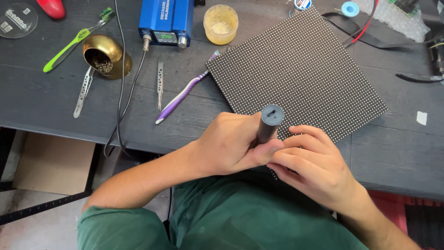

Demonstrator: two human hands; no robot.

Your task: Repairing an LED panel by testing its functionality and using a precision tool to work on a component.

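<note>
Left hand (231,146) wrapped in a fist around a dark grey cylindrical tool (269,122), held upright, blunt end toward the camera. Tool stands over the near edge of the black dotted panel (300,69); its tip is hidden behind the hands. Right hand (312,164) rests beside the tool, fingers (307,134) curled loosely on the panel edge, holding nothing visible. Purple toothbrush (185,92) lies on the dark table (37,102), left of the panel.
</note>
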